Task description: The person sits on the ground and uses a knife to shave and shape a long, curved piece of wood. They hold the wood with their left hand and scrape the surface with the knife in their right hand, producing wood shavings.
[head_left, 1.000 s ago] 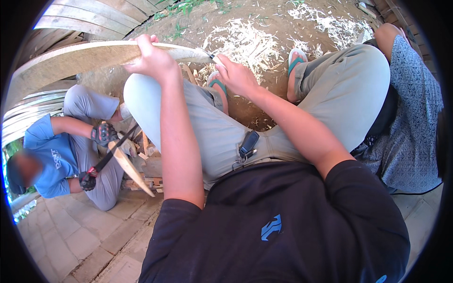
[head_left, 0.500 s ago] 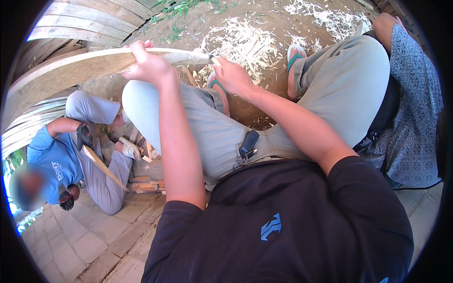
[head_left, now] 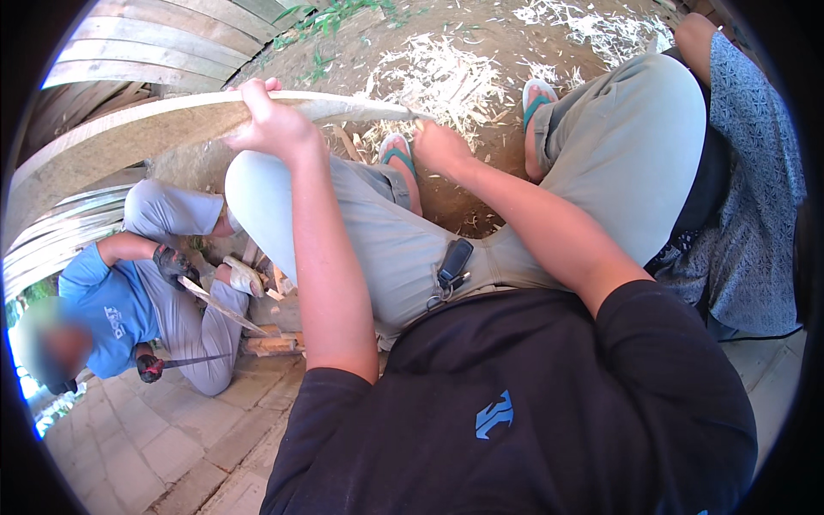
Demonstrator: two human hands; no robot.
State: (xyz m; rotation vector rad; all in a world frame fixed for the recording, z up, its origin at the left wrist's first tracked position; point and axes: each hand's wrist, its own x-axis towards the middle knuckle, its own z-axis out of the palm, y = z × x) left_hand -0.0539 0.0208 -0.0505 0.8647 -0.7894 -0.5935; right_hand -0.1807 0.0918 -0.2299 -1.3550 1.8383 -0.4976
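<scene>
Shaving of a long bamboo slat [head_left: 154, 133] looks to be the step in hand: the left hand [head_left: 273, 127] grips it over the left knee, and the right hand [head_left: 439, 146] closes near its tapered tip. The next stroke calls for a steady hold. Any blade under the right hand is hidden.

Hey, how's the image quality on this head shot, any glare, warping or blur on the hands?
Head view: hard sunlight washes out the shavings and the pale wooden strip; fisheye bends the strip and the planks near the dark round rim; the left hand and right hand look sharp; the co-worker at the left is squeezed, face blurred.
</scene>
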